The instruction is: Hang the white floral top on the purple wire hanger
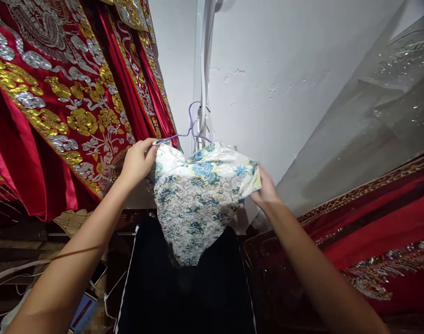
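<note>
A short-sleeved floral blouse [198,199], white with blue and grey-green print, hangs on a thin purple wire hanger [190,132] in front of me. My left hand [138,160] pinches the blouse's shoulder at the hanger's left end, thumb and fingers closed. At the other side my right hand [266,185] is at the sleeve, its fingers mostly hidden behind the cloth and closed around the sleeve edge. The hanger's hook reaches up beside a white vertical strip on the wall; whether it rests on anything there I cannot tell.
Red garments with gold and silver embroidery [83,120] hang close on the left. To the right are a translucent sparkly cover [382,111] and a red beaded garment [389,250]. A white wall [267,60] stands behind. Below, dark trousers [184,297] show, with cables at lower left.
</note>
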Motion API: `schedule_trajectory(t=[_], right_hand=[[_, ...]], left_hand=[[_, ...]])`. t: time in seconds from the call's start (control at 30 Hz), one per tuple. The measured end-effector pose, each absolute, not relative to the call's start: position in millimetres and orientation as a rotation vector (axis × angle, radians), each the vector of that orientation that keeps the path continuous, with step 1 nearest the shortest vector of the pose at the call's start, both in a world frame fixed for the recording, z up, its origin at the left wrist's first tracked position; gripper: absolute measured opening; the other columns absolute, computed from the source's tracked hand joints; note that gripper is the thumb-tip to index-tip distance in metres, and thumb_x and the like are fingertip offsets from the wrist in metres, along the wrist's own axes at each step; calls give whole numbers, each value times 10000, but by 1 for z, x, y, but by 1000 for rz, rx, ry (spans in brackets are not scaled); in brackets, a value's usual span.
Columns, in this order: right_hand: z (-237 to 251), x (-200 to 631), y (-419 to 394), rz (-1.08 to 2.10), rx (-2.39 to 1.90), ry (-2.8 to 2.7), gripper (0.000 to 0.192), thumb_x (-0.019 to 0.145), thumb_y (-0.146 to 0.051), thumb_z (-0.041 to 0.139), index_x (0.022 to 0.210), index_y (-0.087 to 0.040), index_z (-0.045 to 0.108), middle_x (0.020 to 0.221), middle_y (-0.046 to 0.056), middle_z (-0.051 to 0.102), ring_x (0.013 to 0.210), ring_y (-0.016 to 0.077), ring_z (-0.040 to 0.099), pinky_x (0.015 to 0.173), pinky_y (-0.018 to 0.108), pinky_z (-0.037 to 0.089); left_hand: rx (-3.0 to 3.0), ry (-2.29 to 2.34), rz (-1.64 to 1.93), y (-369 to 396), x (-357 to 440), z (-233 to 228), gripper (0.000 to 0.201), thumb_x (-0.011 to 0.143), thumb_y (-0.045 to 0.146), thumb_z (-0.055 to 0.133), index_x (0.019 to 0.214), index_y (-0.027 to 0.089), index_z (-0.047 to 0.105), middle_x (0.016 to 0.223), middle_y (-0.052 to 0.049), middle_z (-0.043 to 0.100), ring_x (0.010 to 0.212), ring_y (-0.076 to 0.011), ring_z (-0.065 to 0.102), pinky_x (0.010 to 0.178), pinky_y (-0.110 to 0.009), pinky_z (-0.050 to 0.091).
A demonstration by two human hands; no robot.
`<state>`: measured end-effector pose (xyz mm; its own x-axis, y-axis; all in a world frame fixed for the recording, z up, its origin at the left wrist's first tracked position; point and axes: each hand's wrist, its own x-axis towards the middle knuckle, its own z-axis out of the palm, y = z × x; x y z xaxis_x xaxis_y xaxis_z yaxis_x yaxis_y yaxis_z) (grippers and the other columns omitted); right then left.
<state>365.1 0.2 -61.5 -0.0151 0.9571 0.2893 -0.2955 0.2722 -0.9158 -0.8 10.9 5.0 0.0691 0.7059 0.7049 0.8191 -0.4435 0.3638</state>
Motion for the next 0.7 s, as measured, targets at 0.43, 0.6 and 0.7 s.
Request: schedule_trajectory(t=[0.43,0.6,0.7], right_hand=[[-6,332,-26,1025,-601,-1156,345,886,-528,676,1088,-249,700,1079,77,736,1087,275,695,888,427,600],[-16,333,-69,1402,-442,-1738,499,861,-556,699,1224,-213,689,1076,99,740,863,218,731,696,324,598],[-11,344,-71,1517,-265,-2216,594,740,-598,795,1146,-168,743,1093,143,748,941,278,739,782,389,604]], left_hand=[[-2232,-1671,-1458,16,33,42,136,827,276,619,934,199,582,845,-54,621,780,-221,572,741,-353,425],[-2596,-1683,-2022,2,24,35,86,684,198,504,731,187,575,713,-43,575,645,-174,511,643,-336,444],[-2724,-1626,-2208,-17,24,33,183,682,232,429,595,194,585,643,-86,569,624,-200,515,657,-393,477]])
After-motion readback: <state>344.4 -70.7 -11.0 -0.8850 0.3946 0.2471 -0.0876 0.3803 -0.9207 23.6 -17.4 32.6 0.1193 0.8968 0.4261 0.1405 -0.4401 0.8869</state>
